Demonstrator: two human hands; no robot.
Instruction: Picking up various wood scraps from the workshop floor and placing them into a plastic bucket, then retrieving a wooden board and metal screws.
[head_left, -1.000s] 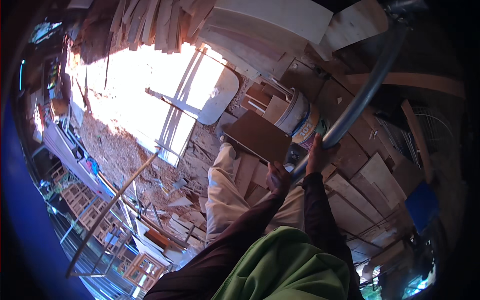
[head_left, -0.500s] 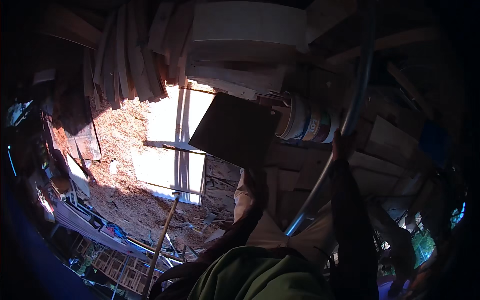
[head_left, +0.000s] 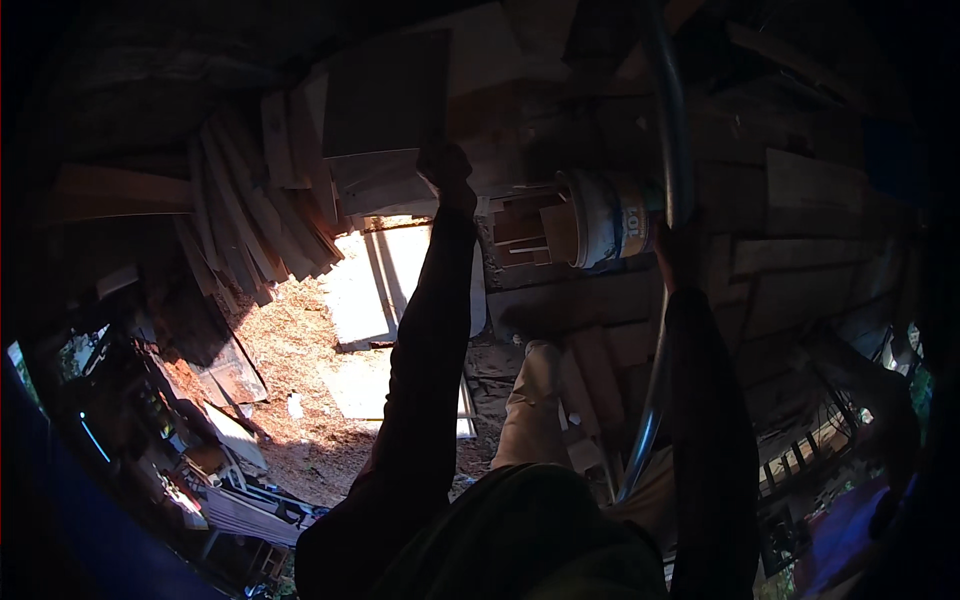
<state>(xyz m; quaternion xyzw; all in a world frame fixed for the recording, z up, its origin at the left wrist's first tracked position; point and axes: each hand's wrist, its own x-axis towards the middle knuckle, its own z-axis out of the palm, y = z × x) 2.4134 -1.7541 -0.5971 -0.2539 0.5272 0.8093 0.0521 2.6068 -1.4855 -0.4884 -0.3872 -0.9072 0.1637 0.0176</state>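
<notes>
My left arm reaches far forward, and my left hand (head_left: 446, 170) is closed at the lower right corner of a dark, flat square board (head_left: 386, 95). The board lies over or just above the stacked planks at the back; deep shade hides whether it touches them. My right hand (head_left: 678, 250) is wrapped round a long metal pipe (head_left: 676, 140), which slants from the far side down beside my leg. Just left of that hand, a tipped bucket (head_left: 600, 220) lies on its side, with small wood pieces (head_left: 525, 228) at its mouth.
Thin wooden slats (head_left: 245, 200) are piled at the back left. Two brightly sunlit pale panels (head_left: 365, 285) lie on ground strewn with wood shavings (head_left: 290, 335). Flat boards (head_left: 800, 275) cover the shaded right side. My trousered leg (head_left: 530, 410) is near the middle.
My left hand has carried the dark board forward and left, from above my knee to the plank stack. My right hand still grips the pipe. The view has shifted.
</notes>
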